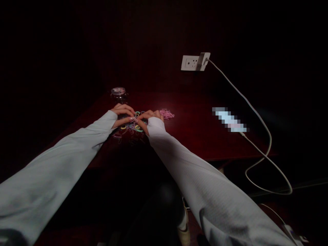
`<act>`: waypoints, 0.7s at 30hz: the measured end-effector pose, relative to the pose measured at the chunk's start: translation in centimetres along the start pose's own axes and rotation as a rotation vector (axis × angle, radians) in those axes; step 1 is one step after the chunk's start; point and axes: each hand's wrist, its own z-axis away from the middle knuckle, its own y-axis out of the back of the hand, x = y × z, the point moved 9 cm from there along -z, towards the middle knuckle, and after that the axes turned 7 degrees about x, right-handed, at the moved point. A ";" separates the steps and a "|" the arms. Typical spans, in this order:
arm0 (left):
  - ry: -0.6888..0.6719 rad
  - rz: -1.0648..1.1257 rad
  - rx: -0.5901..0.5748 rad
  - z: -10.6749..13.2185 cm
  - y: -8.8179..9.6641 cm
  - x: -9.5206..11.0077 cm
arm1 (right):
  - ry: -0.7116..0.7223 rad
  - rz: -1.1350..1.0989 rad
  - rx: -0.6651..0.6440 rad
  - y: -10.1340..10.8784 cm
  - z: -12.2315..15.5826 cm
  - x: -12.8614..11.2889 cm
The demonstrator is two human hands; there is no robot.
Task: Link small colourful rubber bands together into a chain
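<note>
On the dark red table, a loose pile of small coloured elastic hair ties (138,128) lies under and around both hands. My left hand (123,113) reaches in from the left, its fingers bent and its thumb close to the fingertips over the pile. From the other side my right hand (150,117) meets it, thumb and fingers drawn together. The two thumb tips nearly touch. Whatever is between the fingertips is too small and dim to name. Right beside my right hand is a separate heap of pink hair ties (167,114).
A clear round jar (118,91) stands behind my left hand. At the right lies a blurred-out phone (230,119) with a white charging cable (252,107) running to a wall socket (191,63). The table's front edge (212,159) is below.
</note>
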 end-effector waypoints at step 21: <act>0.028 0.043 -0.001 0.0 -0.1 -0.2 | -0.004 -0.033 -0.043 -0.8 0.2 0.6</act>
